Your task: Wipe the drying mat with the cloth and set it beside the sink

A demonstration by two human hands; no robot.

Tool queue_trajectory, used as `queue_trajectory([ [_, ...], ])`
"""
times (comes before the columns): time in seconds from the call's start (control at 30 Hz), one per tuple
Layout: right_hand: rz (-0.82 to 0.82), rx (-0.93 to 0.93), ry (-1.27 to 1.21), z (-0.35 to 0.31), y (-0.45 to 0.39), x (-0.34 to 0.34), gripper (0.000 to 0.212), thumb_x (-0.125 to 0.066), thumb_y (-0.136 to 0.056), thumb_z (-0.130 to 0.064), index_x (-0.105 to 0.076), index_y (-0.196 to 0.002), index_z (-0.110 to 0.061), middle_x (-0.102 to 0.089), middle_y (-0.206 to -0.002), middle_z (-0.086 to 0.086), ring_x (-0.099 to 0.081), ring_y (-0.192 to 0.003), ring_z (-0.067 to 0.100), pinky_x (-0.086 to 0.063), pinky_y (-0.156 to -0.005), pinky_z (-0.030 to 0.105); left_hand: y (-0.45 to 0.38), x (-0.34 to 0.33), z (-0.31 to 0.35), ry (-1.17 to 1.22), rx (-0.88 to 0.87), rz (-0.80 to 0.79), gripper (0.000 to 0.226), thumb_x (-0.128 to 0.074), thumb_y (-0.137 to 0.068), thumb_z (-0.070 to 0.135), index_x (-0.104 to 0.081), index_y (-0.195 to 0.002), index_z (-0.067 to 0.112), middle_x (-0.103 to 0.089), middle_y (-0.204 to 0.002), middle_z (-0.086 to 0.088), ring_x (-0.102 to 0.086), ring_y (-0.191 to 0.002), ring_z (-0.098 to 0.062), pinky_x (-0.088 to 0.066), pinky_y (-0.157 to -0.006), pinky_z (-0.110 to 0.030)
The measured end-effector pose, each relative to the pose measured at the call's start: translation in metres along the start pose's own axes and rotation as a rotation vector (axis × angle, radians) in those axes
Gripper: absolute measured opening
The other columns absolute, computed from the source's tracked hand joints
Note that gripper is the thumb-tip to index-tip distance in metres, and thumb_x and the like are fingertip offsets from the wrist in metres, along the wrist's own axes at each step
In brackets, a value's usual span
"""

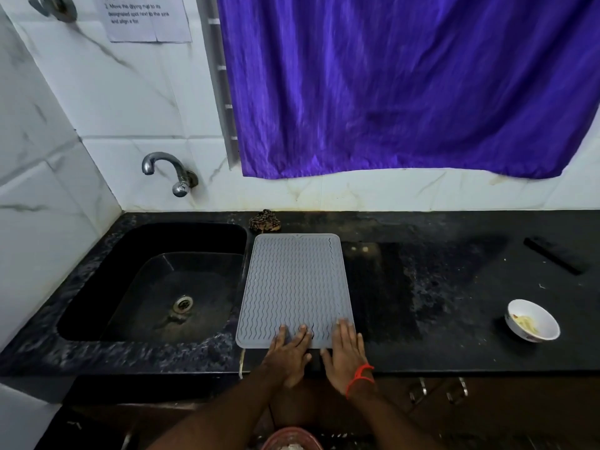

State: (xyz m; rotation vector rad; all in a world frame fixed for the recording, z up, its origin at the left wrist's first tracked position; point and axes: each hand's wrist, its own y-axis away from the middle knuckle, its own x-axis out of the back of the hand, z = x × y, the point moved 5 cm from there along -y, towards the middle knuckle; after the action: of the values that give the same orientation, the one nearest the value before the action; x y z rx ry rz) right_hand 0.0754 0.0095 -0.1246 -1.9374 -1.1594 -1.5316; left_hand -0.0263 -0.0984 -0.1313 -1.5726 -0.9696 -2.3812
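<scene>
A grey drying mat (293,284) with wavy ridges lies flat on the black counter, its left edge right beside the black sink (97,264). My left hand (289,350) rests palm down on the mat's near edge, fingers spread. My right hand (345,352), with a red thread at the wrist, lies flat on the mat's near right corner. Neither hand holds anything. A crumpled brown patterned cloth (265,220) sits at the back of the counter, just beyond the mat's far left corner.
A tap (165,172) juts from the tiled wall above the sink. A white bowl (532,321) with food scraps stands at the right, a dark bar-shaped object (555,254) behind it. A purple curtain (406,86) hangs over the back wall.
</scene>
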Motion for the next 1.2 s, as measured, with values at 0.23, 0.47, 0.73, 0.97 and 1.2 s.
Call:
queue_trajectory([
  [0.23, -0.054, -0.078, -0.022, 0.0, -0.002, -0.006, 0.07, -0.022, -0.1, -0.047, -0.002, -0.151, -0.004, 0.01, -0.16, 0.015, 0.012, -0.147, 0.029, 0.008, -0.117, 0.041, 0.005, 0.005, 0.004, 0.006, 0.006, -0.002, 0.06, -0.026, -0.107, 0.039, 0.001, -0.159, 0.024, 0.01, -0.167, 0.003, 0.016, -0.15, -0.04, 0.002, -0.123, -0.053],
  [0.47, -0.073, 0.002, 0.081, -0.003, -0.005, -0.008, 0.097, 0.012, -0.072, -0.063, 0.004, -0.152, -0.009, 0.013, -0.16, 0.009, 0.013, -0.147, 0.026, 0.018, -0.112, 0.041, 0.004, 0.015, -0.011, -0.061, -0.003, 0.021, 0.067, -0.037, -0.105, 0.026, 0.002, -0.159, 0.019, 0.011, -0.167, -0.002, 0.01, -0.152, -0.037, -0.004, -0.124, -0.049],
  [0.73, 0.018, 0.062, 0.062, -0.006, 0.002, -0.013, 0.077, -0.023, -0.091, -0.053, -0.007, -0.152, -0.01, 0.004, -0.16, 0.006, -0.002, -0.148, 0.028, 0.013, -0.114, 0.044, 0.023, 0.008, -0.016, -0.077, 0.057, 0.221, 0.07, -0.026, -0.107, 0.038, 0.017, -0.156, 0.013, 0.029, -0.161, -0.007, 0.024, -0.148, -0.034, 0.004, -0.122, -0.049],
  [0.97, -0.041, 0.08, 0.155, -0.005, -0.003, -0.012, 0.088, 0.015, -0.074, -0.058, -0.002, -0.153, -0.024, 0.004, -0.162, 0.0, 0.008, -0.148, 0.023, 0.019, -0.109, 0.051, 0.021, -0.001, -0.03, -0.095, 0.068, 0.118, 0.062, -0.02, -0.108, 0.04, 0.008, -0.158, 0.019, 0.023, -0.164, -0.005, 0.017, -0.151, -0.034, 0.004, -0.122, -0.047],
  [1.2, 0.033, 0.061, 0.111, -0.009, -0.017, 0.011, 0.05, -0.023, -0.098, -0.043, -0.034, -0.143, -0.024, -0.029, -0.151, 0.007, -0.018, -0.142, 0.03, -0.006, -0.116, 0.055, 0.023, 0.025, -0.031, -0.005, 0.104, 0.16, 0.053, -0.022, -0.108, 0.033, -0.013, -0.158, 0.016, 0.004, -0.167, -0.009, 0.002, -0.153, -0.033, -0.004, -0.124, -0.049],
])
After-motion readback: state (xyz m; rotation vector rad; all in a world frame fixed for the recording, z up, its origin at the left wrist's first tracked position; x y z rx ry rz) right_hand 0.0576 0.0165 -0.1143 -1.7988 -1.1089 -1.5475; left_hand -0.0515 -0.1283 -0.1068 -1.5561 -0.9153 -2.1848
